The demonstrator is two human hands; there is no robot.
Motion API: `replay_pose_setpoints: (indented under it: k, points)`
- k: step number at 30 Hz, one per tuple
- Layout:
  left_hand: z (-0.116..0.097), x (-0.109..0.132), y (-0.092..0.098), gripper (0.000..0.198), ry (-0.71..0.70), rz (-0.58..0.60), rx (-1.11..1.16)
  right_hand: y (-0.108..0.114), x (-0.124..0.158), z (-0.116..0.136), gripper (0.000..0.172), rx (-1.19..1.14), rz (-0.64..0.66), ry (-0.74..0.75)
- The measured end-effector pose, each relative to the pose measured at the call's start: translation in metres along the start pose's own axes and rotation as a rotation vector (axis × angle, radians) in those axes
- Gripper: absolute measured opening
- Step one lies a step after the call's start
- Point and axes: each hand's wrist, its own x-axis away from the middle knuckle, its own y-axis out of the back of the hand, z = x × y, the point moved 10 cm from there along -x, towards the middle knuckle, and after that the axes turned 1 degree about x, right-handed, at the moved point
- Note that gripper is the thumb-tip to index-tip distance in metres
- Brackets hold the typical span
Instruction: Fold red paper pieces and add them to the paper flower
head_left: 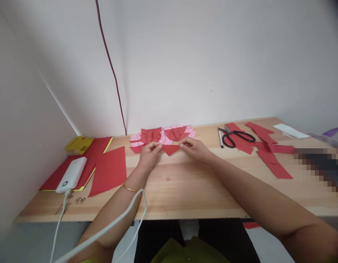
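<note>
Between my two hands is a small red folded paper triangle [170,149], its point toward me. My left hand [150,152] pinches its left corner with thumb and fingers. The right corner is pinched by my right hand [193,147]. Just behind lie rows of red folded paper pieces [151,135] and pink folded paper pieces [165,136], fanned in overlapping layers near the wall. Part of these rows is covered by my hands.
At left are red paper sheets [110,171], a white power bank [72,173] with a white cable crossing my left forearm, and a yellow packet [79,145]. Black-handled scissors [238,138], a pen [220,138] and red paper strips [273,160] lie at right.
</note>
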Motion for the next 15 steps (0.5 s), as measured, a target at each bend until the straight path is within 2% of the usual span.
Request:
replay_pose_setpoints:
  k: [4, 9, 15]
  points:
    - [-0.008, 0.004, -0.009, 0.017, -0.057, 0.043, -0.092, -0.001, 0.003, 0.019, 0.019, -0.001, -0.023, 0.117]
    - [-0.014, 0.015, -0.029, 0.015, -0.096, 0.14, -0.17, -0.015, 0.012, 0.047, 0.013, 0.044, 0.016, 0.28]
    - [-0.02, 0.021, -0.041, 0.016, -0.127, 0.187, -0.208, -0.015, 0.012, 0.048, 0.01, 0.12, -0.02, 0.227]
